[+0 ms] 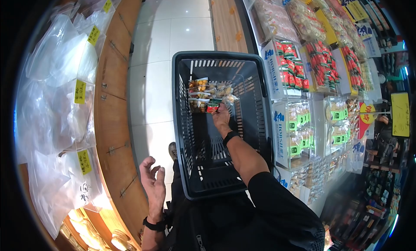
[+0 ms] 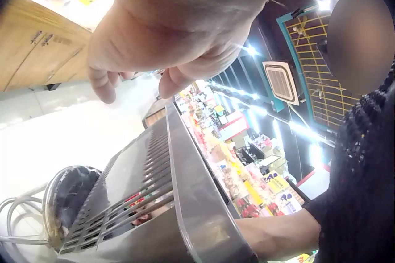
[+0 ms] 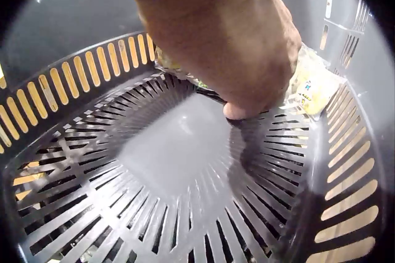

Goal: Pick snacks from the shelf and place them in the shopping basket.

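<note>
A dark grey shopping basket (image 1: pixel 255 155) sits in front of the person. Deep inside it, the right hand (image 1: pixel 222 117) pinches a small red and green snack packet (image 1: pixel 212 107). That packet is at the end of a row of snack packets (image 1: pixel 198 95) with orange and brown contents, and clear packets (image 1: pixel 224 89) lie beside them. In the right wrist view, the right hand (image 3: pixel 247 59) hides most of the packets; one pale yellow packet (image 3: pixel 311 84) shows beside it. The left hand (image 1: pixel 154 179) hangs in the air left of the basket, fingers loosely curled, holding nothing.
On the right, shelf bins hold red packets (image 1: pixel 292 64) and green-labelled packets (image 1: pixel 299 129). Along the left stand wooden cabinets (image 1: pixel 115 86) under clear plastic covers (image 1: pixel 65 56) with yellow tags. A pale tiled floor (image 1: pixel 151 90) runs between.
</note>
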Motion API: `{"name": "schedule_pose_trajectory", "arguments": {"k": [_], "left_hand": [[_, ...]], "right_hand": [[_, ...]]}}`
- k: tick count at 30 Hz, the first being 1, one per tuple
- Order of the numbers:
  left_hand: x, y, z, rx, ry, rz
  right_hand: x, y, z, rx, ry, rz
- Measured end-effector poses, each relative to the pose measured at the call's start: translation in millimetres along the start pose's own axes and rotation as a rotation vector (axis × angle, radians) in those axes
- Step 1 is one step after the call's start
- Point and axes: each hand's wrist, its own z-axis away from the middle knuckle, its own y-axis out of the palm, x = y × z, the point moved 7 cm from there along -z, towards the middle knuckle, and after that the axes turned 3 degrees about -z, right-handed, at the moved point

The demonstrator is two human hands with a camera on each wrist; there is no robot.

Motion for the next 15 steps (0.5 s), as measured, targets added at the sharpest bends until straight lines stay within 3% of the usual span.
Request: {"name": "schedule_pose_trajectory", "arguments": {"k": [2,4,6,8,10,12,14,15], "left_hand": [[1,0,1,0.01,-0.003,-0.006],[5,1,2,0.024,-0.004,-0.01],[8,3,3,0.032,-0.005,-0.003],[10,3,4,0.039,-0.003,0.0],[11,4,3,0.044,0.003,0.004],[11,5,3,0.047,0.007,-0.003],[11,5,2,0.049,0.008,-0.01],[11,5,2,0.05,0.006,-0.015]], "right_hand": [[-2,-1,-17,0.206,-0.044,0.249],[-7,-3,-27,0.156,-0.213,0.297],[-9,-6,-33,0.105,-0.199,0.22],[-13,-6,-32,0.053,-0.002,0.016],[0,-4,-29,0.079,-0.233,0.392],[-1,-13,-33,0.054,-0.259,0.46],[-5,-9,-18,-0.016,-0.082,0.219],[1,-7,-16,0.003,-0.2,0.394]]}}
